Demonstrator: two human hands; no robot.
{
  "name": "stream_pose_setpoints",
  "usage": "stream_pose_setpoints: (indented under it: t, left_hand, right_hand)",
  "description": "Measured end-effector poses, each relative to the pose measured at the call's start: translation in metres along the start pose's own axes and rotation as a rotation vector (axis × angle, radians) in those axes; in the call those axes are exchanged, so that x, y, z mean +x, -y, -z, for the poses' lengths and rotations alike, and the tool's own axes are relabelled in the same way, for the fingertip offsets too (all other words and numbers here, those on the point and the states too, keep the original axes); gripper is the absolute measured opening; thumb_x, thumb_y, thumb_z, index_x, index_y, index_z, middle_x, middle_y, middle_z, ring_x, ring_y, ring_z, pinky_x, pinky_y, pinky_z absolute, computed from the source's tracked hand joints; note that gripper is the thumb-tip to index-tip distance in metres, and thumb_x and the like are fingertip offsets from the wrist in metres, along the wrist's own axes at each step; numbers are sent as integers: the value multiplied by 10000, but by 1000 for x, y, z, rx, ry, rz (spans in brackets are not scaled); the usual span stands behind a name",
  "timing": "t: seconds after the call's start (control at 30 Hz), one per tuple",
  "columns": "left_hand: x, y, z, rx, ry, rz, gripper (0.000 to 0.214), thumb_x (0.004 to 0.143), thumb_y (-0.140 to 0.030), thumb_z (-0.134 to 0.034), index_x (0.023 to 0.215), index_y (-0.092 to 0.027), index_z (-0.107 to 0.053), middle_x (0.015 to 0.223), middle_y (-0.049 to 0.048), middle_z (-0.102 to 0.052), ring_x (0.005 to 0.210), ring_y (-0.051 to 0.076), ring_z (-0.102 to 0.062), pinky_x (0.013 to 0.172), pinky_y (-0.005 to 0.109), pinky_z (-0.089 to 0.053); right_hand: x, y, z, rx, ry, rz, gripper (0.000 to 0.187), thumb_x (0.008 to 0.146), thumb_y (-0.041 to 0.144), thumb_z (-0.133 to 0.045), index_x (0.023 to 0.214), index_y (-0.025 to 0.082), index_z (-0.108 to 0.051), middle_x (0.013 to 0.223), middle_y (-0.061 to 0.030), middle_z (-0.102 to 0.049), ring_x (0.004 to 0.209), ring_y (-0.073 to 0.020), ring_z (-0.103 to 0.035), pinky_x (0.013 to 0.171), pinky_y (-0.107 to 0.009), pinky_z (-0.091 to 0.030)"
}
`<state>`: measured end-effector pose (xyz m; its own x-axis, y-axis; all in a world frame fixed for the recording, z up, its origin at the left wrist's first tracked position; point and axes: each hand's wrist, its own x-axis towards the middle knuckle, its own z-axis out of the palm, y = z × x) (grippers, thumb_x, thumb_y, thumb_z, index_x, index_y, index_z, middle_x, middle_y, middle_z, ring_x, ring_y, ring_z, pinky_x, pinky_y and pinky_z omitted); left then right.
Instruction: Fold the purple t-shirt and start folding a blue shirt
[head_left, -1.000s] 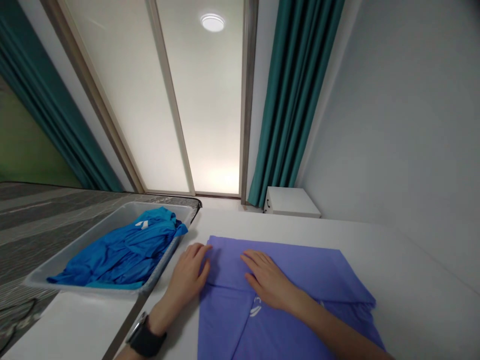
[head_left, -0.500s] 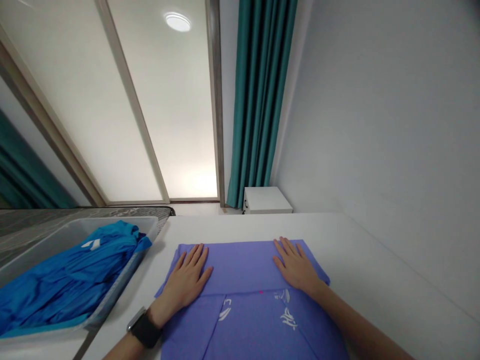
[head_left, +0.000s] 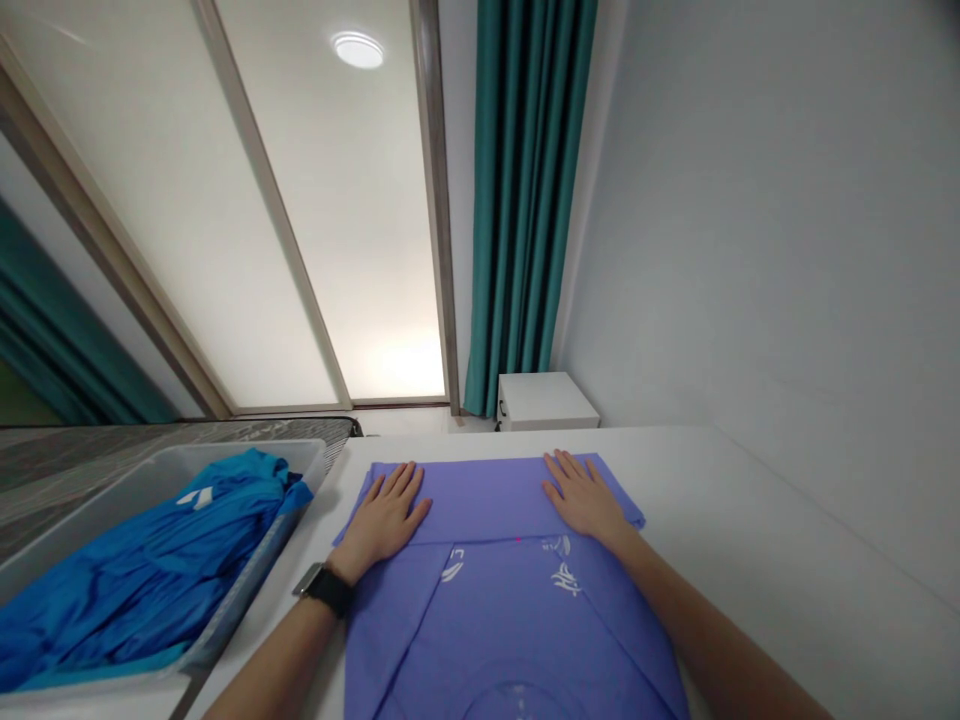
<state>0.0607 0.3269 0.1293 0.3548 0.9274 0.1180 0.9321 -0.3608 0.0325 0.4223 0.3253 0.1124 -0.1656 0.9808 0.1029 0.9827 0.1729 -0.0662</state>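
A purple shirt (head_left: 495, 620) with white lettering lies on the white table, its sides turned in and its far part doubled over into a flat band. My left hand (head_left: 388, 511) rests flat on the left of that band, fingers spread. Palm down on the band's right side is my right hand (head_left: 585, 497), its fingers also stretched out. Neither hand grips the cloth. A black watch (head_left: 326, 587) is on my left wrist. The shirt's near end runs out of the bottom of the view.
To the left, a pale plastic bin (head_left: 319, 455) holds crumpled blue clothing (head_left: 187, 560). The white table (head_left: 757, 560) meets a wall (head_left: 787, 250) on the right. Beyond its far edge are a small white cabinet (head_left: 549, 402), a green curtain (head_left: 525, 200) and frosted sliding doors (head_left: 360, 230).
Both flat hands and the shirt have moved away from me across the table. More of the shirt's near part shows, with a faint round print. The view has shifted slightly.
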Motion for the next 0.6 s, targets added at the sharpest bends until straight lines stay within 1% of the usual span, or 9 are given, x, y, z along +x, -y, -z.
stream_pose_setpoints:
  t: [0.1,0.2,0.27,0.33,0.43,0.6]
  left_hand:
    - [-1,-11,4,37,-60,-6,569,989,-445,-352,1473,-153,-412,1543,123,-375,1450,259,-305,1191,514,-185]
    - [-7,-35,6,30,-128,-69,574,1003,-459,-318,1500,-175,-359,1561,92,-354,1464,237,-271,1202,489,-176]
    - [-10,-53,5,7,-133,-120,604,1001,-498,-309,1521,-191,-309,1580,77,-317,1469,226,-259,1201,467,-196]
    - [-13,-65,2,-6,-95,-164,624,994,-521,-317,1522,-189,-308,1585,86,-303,1467,231,-265,1197,466,-211]
    - [-16,-70,-5,-20,-44,-170,634,987,-530,-320,1511,-174,-334,1575,107,-319,1459,243,-285,1186,474,-231]
    - [-16,-69,-10,-39,-39,-162,658,983,-537,-326,1517,-152,-321,1577,123,-304,1464,254,-269,1189,491,-216]
  right_hand:
    - [-4,4,3,-8,-36,-41,609,993,432,-247,1513,126,-333,1577,-138,-299,1467,-258,-229,1185,-520,-133]
    - [-14,13,6,-11,-61,-63,616,991,441,-239,1515,132,-331,1578,-131,-296,1466,-261,-233,1184,-527,-137]
    - [-19,18,6,4,-64,-32,621,989,452,-239,1518,140,-329,1583,-122,-286,1462,-258,-245,1186,-518,-145]
    - [-23,22,4,23,-46,-4,625,987,461,-241,1516,142,-335,1580,-120,-295,1459,-256,-254,1189,-509,-144]
    - [-24,25,-1,40,6,-6,630,986,471,-243,1507,134,-355,1572,-126,-309,1459,-253,-254,1194,-501,-129]
    - [-24,28,-3,43,35,-24,640,989,475,-227,1508,121,-347,1582,-128,-278,1472,-253,-214,1195,-514,-107]
